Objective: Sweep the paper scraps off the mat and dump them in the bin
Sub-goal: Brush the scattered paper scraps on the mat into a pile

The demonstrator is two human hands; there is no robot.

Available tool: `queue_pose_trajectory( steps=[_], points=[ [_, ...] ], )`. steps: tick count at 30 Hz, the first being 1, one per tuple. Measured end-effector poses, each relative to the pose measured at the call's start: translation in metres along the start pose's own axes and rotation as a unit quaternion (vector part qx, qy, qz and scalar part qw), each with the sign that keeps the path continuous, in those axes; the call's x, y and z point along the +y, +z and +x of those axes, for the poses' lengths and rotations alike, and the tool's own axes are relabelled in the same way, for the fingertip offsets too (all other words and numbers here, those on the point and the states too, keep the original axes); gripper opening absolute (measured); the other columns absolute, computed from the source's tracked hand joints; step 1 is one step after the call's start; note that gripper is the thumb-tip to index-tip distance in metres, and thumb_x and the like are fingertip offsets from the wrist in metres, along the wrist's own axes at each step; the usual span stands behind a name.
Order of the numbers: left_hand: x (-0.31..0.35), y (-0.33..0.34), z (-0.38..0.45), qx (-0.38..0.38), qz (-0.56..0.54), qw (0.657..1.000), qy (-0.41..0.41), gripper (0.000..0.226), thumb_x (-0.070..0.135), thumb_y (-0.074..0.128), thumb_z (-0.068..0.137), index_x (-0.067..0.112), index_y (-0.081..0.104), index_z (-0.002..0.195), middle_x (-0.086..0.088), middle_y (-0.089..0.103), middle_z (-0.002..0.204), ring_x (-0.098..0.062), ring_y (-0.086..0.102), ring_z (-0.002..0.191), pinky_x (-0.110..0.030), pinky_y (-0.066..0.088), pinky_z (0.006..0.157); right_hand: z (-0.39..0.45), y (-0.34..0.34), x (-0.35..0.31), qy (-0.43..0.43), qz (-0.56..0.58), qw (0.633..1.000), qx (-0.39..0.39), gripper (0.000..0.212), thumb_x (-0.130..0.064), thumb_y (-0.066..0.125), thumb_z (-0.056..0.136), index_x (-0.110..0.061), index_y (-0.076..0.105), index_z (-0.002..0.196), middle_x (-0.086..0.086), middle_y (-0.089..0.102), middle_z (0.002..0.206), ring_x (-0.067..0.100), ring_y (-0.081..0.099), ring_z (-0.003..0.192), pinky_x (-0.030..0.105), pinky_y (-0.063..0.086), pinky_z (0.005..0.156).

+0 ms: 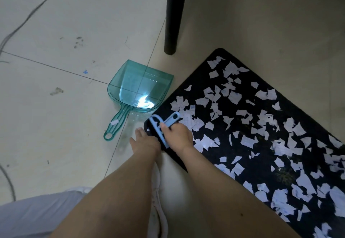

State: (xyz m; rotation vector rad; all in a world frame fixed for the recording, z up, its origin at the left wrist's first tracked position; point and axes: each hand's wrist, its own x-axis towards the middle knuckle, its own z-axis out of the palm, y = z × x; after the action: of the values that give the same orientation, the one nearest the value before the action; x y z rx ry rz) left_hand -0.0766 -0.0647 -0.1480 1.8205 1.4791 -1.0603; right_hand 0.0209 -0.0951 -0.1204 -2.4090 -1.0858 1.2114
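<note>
Your right hand (176,133) curls round the handle of a light blue hand brush (162,128), thumb laid along the grip, with the brush head resting on the near corner of the black mat (265,86). Your left hand (144,140) lies just beside it at the mat's edge, fingers straight and pointing forward; you cannot tell whether they press the mat or the floor. White paper scraps (248,140) are strewn over almost the whole mat. Just beyond the brush, a clear teal dustpan (138,86) sits flat on the tiled floor (56,23), its handle pointing back toward you, with one stray scrap (114,122) lying on the handle. A black furniture leg (172,13) stands beyond the mat's far corner.
</note>
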Motion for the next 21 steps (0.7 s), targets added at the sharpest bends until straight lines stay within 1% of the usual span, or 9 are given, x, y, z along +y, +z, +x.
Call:
queue_pose_trajectory(
  steps=[2,4,5,8,10,13,16,18,21],
  points=[
    [-0.001,-0.001,-0.001,-0.012,0.012,1.000,-0.010,0.055,0.025,0.037,0.096,0.022,0.028,0.151,-0.018,-0.012,0.159,-0.031,-0.015,0.148,-0.053,0.004,0.117,0.007,0.003,-0.004,-0.021,-0.058,0.997,-0.044,0.047,-0.054,0.041,0.093,-0.016,0.067,0.085,0.003,0.067,0.086,0.022,0.059,0.078,0.028,0.042,0.067],
    [-0.001,-0.001,-0.002,-0.016,0.015,1.000,-0.006,0.052,0.026,0.030,0.099,0.027,0.027,0.151,-0.019,-0.011,0.159,-0.032,-0.015,0.148,-0.053,0.004,0.117,0.011,-0.001,-0.007,-0.009,-0.091,0.995,-0.039,0.045,-0.052,0.039,0.094,-0.017,0.065,0.087,0.001,0.062,0.082,0.022,0.056,0.076,0.029,0.040,0.066],
    [-0.002,-0.001,-0.002,-0.016,0.013,1.000,-0.002,0.051,0.028,0.026,0.101,0.029,0.026,0.151,-0.019,-0.010,0.159,-0.032,-0.015,0.147,-0.053,0.004,0.117,0.012,-0.003,-0.007,0.012,-0.090,0.996,-0.006,0.045,-0.052,0.037,0.095,-0.016,0.065,0.088,0.001,0.060,0.081,0.022,0.055,0.075,0.029,0.039,0.066],
    [-0.003,-0.002,-0.004,-0.009,0.009,1.000,0.006,0.050,0.029,0.021,0.103,0.027,0.022,0.152,-0.020,-0.010,0.159,-0.032,-0.015,0.148,-0.053,0.003,0.118,0.008,-0.017,-0.003,0.101,-0.044,0.980,0.168,0.047,-0.047,0.033,0.098,-0.012,0.063,0.090,0.004,0.063,0.081,0.025,0.059,0.075,0.030,0.042,0.065],
    [-0.002,-0.003,-0.001,-0.009,0.025,1.000,0.011,0.051,0.025,0.027,0.101,0.029,0.026,0.151,-0.021,-0.010,0.159,-0.034,-0.014,0.147,-0.055,0.004,0.117,0.008,-0.024,0.004,0.112,-0.003,0.969,0.219,0.047,-0.046,0.033,0.098,-0.010,0.061,0.085,0.005,0.064,0.080,0.026,0.060,0.074,0.031,0.044,0.065],
    [0.000,-0.007,0.003,-0.007,0.044,0.999,0.012,0.052,0.021,0.033,0.097,0.028,0.032,0.149,-0.020,-0.010,0.159,-0.034,-0.013,0.147,-0.055,0.006,0.116,0.006,-0.022,0.005,0.056,0.029,0.989,0.133,0.046,-0.049,0.038,0.096,-0.014,0.059,0.074,0.003,0.062,0.075,0.023,0.059,0.070,0.030,0.045,0.064],
    [0.002,-0.012,0.002,0.008,0.052,0.998,0.038,0.051,0.024,0.035,0.097,0.031,0.034,0.148,-0.009,-0.007,0.161,-0.029,-0.010,0.149,-0.054,0.008,0.116,0.011,-0.004,0.005,0.022,-0.002,0.999,0.038,0.046,-0.051,0.040,0.094,-0.016,0.059,0.072,0.004,0.069,0.082,0.024,0.064,0.077,0.031,0.047,0.068],
    [0.004,-0.014,0.002,0.008,0.063,0.996,0.059,0.051,0.025,0.035,0.097,0.032,0.035,0.147,-0.004,0.001,0.162,-0.026,-0.005,0.149,-0.053,0.011,0.115,0.016,0.002,0.007,0.035,0.004,0.999,0.032,0.045,-0.052,0.040,0.094,-0.017,0.060,0.074,0.004,0.070,0.085,0.024,0.065,0.080,0.031,0.048,0.069],
    [0.008,-0.013,0.004,-0.003,0.082,0.994,0.069,0.052,0.021,0.036,0.096,0.029,0.035,0.147,-0.005,0.018,0.158,-0.027,0.008,0.148,-0.052,0.021,0.111,0.020,-0.012,0.016,0.112,0.046,0.988,0.100,0.048,-0.053,0.037,0.096,-0.015,0.063,0.084,0.001,0.066,0.080,0.021,0.062,0.072,0.026,0.042,0.057]
  ],
)
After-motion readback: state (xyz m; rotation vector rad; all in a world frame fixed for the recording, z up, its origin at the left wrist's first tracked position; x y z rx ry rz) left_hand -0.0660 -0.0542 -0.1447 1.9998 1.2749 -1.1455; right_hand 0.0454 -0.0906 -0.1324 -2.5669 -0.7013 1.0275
